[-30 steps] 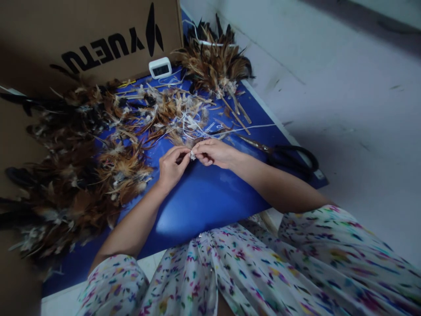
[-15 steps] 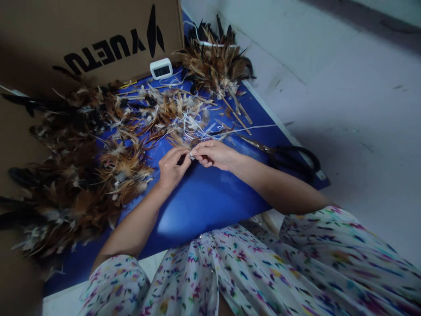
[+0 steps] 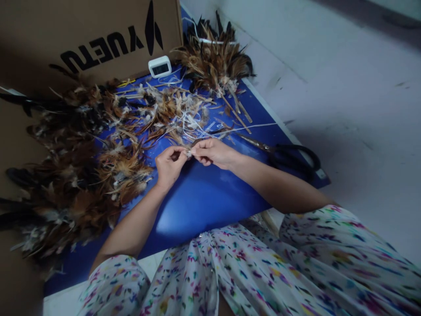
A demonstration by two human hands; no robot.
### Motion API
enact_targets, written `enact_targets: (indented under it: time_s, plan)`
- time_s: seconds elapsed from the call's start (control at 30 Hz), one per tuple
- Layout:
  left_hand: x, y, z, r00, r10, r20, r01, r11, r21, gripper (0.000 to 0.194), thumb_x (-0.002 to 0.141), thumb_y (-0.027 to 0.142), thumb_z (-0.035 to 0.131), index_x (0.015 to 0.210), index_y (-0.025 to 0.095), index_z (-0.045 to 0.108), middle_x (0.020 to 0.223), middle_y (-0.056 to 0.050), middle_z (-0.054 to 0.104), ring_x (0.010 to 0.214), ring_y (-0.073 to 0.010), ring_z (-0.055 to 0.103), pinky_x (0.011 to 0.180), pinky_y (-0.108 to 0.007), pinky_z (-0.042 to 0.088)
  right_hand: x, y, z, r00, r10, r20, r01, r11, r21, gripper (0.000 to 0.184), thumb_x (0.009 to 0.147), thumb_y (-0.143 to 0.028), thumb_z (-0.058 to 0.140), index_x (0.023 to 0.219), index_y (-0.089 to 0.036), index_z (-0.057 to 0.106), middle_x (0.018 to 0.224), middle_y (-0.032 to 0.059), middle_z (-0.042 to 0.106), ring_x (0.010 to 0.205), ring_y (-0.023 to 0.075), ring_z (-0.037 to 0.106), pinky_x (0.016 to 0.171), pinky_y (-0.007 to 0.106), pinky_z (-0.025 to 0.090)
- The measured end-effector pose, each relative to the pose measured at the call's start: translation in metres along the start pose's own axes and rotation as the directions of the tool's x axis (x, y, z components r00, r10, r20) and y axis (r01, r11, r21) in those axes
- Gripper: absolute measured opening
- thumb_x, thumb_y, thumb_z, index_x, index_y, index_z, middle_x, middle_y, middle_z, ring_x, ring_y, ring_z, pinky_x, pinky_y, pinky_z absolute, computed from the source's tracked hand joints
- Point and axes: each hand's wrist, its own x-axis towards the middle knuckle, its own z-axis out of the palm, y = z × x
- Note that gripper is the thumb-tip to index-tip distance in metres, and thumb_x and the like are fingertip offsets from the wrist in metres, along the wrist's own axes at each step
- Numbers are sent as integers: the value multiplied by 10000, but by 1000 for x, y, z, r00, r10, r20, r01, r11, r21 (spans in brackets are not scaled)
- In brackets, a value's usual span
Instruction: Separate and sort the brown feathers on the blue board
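From the head camera, both hands meet over the middle of the blue bench (image 3: 204, 202). The left hand (image 3: 168, 166) and the right hand (image 3: 212, 152) have their thumbs and forefingers pinched together on a small feather bundle (image 3: 188, 153), whose pale, fluffy quill end shows right between the two sets of fingertips; the remaining fingers of each hand are curled in. The bundle sits between the hands, level with them and a little above the bench surface, so neither hand is clearly nearer. Its long axis seems to run away from the person toward the loose feathers and white string (image 3: 184, 118) just beyond the hands, though most of it is hidden by the fingers and I cannot be sure. To the left lies a big heap of brown and black feathers (image 3: 72, 175), well apart from the hands. Black-handled scissors (image 3: 289, 156) lie to the right, near the right forearm. Farther back stand a small white timer (image 3: 160, 67), a cardboard box (image 3: 92, 39) and a tied feather bunch (image 3: 213, 63).
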Motion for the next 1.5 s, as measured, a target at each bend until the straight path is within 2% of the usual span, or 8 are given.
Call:
enact_targets:
  time_s: [0.13, 0.37, 0.7, 0.87, 1.07, 1.3, 1.5]
  plan:
    - [0, 0, 1, 999, -50, 16, 51, 996, -75, 123, 775, 278, 665, 801, 157, 672, 692, -8, 694, 600, -114, 663, 604, -221, 527, 0, 0, -1, 1000, 0, 3, 0, 1000, 8, 234, 821, -133, 606, 601, -125, 527, 485, -42, 507, 383, 19, 398, 352, 134, 269]
    - [-2, 0, 1, 999, -17, 51, 21, 997, -77, 167, 770, 309, 685, 848, 162, 682, 750, -25, 703, 637, -117, 661, 657, -240, 538, 1, -1, -1, 1000, -8, 15, 7, 999, 52, 185, 812, -103, 573, 633, -128, 534, 473, -53, 481, 372, 21, 369, 349, 143, 229]
    - [-2, -1, 1, 998, -15, 60, 18, 999, -44, 209, 730, 333, 716, 852, 169, 670, 758, -16, 686, 629, -105, 637, 626, -217, 520, 1, -1, -2, 999, 9, 46, -13, 996, 90, 121, 805, -95, 564, 686, -119, 569, 483, -54, 467, 373, 26, 369, 354, 150, 220]
    - [-4, -2, 1, 997, 47, 62, -46, 999, -12, 201, 738, 304, 703, 884, 166, 686, 812, -36, 696, 672, -114, 658, 654, -224, 540, 0, -2, -1, 999, 25, 35, -28, 995, 95, 146, 810, -96, 566, 668, -124, 554, 486, -48, 472, 374, 30, 377, 353, 155, 218]
    - [-5, 4, 0, 987, 150, 52, -154, 983, 102, 148, 760, 275, 681, 866, 173, 699, 828, -35, 707, 677, -108, 655, 639, -211, 539, 0, -2, -2, 999, 11, 38, -15, 995, 98, 154, 797, -106, 601, 656, -128, 546, 483, -52, 465, 377, 27, 370, 356, 157, 217]
    - [-4, 5, -2, 963, 261, 62, -268, 948, 174, 97, 798, 242, 656, 857, 185, 708, 813, -27, 714, 679, -103, 647, 625, -200, 507, 0, -3, -2, 999, 15, 33, -18, 996, 87, 168, 793, -118, 616, 642, -128, 543, 477, -51, 467, 377, 24, 367, 357, 156, 220]
    - [-4, 7, -3, 960, 275, 55, -281, 937, 210, 91, 811, 243, 640, 829, 186, 709, 780, -20, 710, 664, -102, 635, 629, -205, 487, 1, -1, -2, 999, 12, 42, -15, 996, 88, 161, 798, -110, 593, 644, -120, 545, 473, -53, 464, 373, 22, 360, 355, 152, 215]
